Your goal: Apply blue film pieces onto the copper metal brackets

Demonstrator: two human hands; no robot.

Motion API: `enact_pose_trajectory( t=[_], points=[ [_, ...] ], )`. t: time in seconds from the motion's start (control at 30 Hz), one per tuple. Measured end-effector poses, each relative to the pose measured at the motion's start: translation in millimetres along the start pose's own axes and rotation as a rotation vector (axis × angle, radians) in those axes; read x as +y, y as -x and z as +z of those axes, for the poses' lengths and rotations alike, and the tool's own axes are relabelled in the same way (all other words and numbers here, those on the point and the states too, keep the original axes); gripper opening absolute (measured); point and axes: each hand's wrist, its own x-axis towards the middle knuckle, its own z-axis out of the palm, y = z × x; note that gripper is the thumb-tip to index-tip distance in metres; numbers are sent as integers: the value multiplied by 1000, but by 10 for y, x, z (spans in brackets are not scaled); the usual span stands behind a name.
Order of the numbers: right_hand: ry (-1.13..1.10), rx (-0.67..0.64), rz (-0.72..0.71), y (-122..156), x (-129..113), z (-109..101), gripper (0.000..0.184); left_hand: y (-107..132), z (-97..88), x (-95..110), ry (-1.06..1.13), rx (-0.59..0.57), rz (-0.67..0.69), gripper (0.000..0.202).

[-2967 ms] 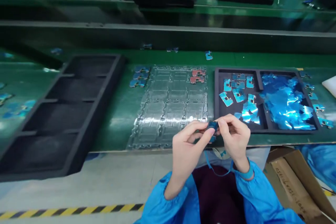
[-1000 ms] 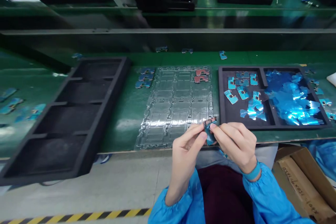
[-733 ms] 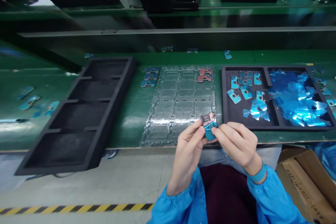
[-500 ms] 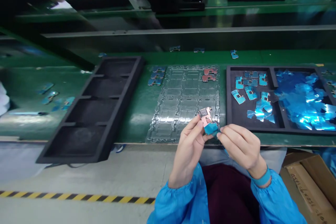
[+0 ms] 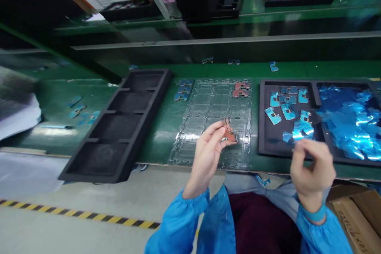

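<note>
Above the near edge of the clear blister tray, I hold a small reddish-copper circuit board pinched between the thumb and fingertips of my left hand. It looks thin, flat and stiff, and I judge it to weigh almost nothing, so the grip needs only a light pinch; the danger is bending or smudging it rather than dropping it. I judge the best hold to be by its edges, as I have it, with the fingers kept off the faces, where small parts seem to sit, though they are too blurred to make out. It is an irregular, notched piece, not a plain rectangle. Its long axis seems to run from upper left to lower right, slanting away from my fingertips toward the black foam tray on the right, and it sits tilted rather than flat to the bench; which face is up I cannot tell. My right hand hovers apart from the left, near the front rim of that foam tray, with the fingers curled loosely together; it is blurred, and I cannot tell whether anything is pinched in it. In the foam tray's left compartment lie blue-filmed boards, and its right compartment holds a heap of shiny blue film scraps. Two bare reddish boards sit in pockets at the far right corner of the blister tray. A long black divided tray stands to the left.
</note>
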Motion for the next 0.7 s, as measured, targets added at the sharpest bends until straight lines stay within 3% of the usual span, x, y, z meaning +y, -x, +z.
enact_pose_trajectory(
  t=[0.03, 0.1, 0.2, 0.3, 0.4, 0.53, 0.7],
  points=[
    [70, 5, 94, -61, 119, -15, 11, -79, -11, 66, -104, -35, 54, 23],
    [212, -102, 250, -170, 363, -51, 22, -287, -1, 204, -337, -116, 165, 18],
    [354, -261, 305, -241, 619, -99, 43, -720, 103, 343, -714, -230, 295, 11],
    [340, -238, 292, -179, 657, -117, 50, -1195, 260, 333, -1077, -323, 383, 16],
    [262, -263, 286, -66, 580, -122, 51, -1535, 380, 225, -1237, -367, 447, 21],
    [229, -259, 304, 7, 510, -166, 49, -1615, 405, 79, -1330, -340, 587, 20],
    [210, -194, 298, -53, 462, -228, 44, -1319, 230, -49, -1408, -362, 729, 26]
  ],
)
